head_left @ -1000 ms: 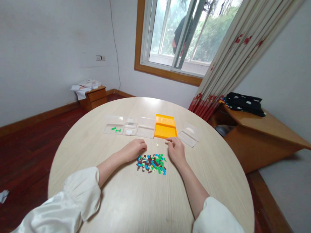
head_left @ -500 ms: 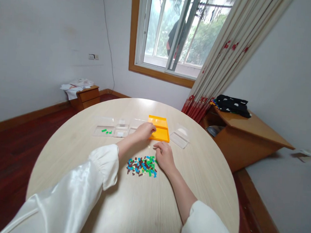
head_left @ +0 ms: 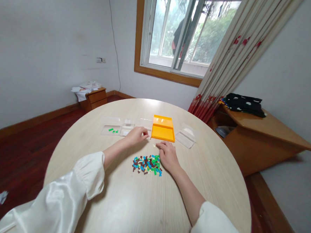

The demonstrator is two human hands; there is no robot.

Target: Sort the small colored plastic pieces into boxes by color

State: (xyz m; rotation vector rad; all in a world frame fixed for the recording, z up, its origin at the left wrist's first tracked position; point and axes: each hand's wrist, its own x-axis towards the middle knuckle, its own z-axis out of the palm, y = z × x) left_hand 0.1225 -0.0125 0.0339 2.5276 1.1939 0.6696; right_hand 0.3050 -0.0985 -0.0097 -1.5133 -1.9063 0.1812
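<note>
My left hand (head_left: 136, 135) hovers just left of an opened orange plastic case (head_left: 163, 134), its thumb and fingertips drawn together. Whatever they may pinch is too small to make out. Low on the table, my right hand (head_left: 168, 156) has its index finger stretched toward a few pale yellow bits (head_left: 154, 145). Its other fingers are loosely bent. Just below and left of that hand lies a loose pile of tiny toy bricks (head_left: 147, 165) in brown, blue, green and pale yellow. Several green bricks (head_left: 111, 130) lie in a clear case (head_left: 104, 130) at the left.
A small clear case (head_left: 125, 131) and another clear case (head_left: 145, 123), partly hidden by my left hand, stand left of the orange one. One more clear case (head_left: 185, 139) lies to its right. Everything rests on a round wooden table (head_left: 129, 206).
My left hand has moved left, off the orange case's near left edge. The right hand stays by the pile and pale bits. The whole view has shifted slightly.
</note>
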